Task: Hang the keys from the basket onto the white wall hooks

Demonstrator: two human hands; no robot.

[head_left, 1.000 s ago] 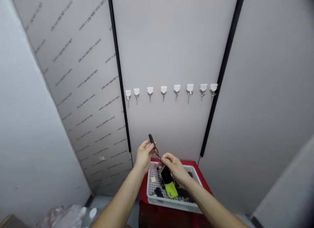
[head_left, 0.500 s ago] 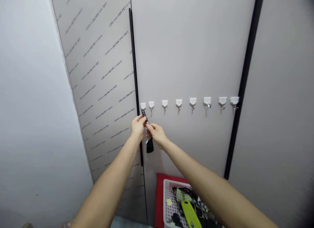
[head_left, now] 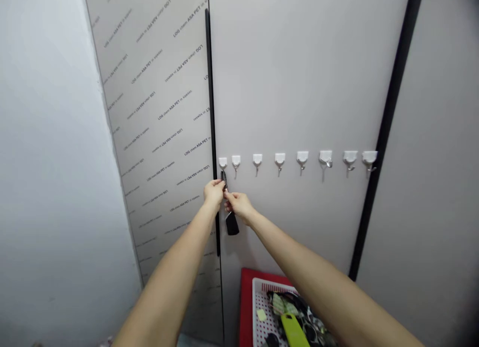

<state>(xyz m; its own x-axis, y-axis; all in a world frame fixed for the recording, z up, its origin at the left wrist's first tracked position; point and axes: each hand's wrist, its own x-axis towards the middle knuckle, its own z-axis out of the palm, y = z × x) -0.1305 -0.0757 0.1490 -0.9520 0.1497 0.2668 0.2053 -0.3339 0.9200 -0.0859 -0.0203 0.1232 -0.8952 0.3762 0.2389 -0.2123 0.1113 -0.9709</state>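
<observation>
Both my hands are raised to the grey wall panel, just under the leftmost white hook [head_left: 223,163] in a row of several. My left hand [head_left: 213,194] pinches the dark loop at the top of a key bunch, right below that hook. My right hand [head_left: 238,205] is closed on the same bunch lower down, and a black key fob [head_left: 231,224] dangles beneath it. Whether the loop sits on the hook I cannot make out.
The other white hooks [head_left: 302,158] along the panel hang bare. A white perforated basket [head_left: 257,307] on a red surface [head_left: 246,302] stands below, holding a yellow-green fob [head_left: 295,329] and more keys. Black vertical strips [head_left: 389,117] divide the wall panels.
My hands lifted the key bunch out of the basket up to the leftmost hook. My view rose toward the wall and the basket slid to the bottom edge.
</observation>
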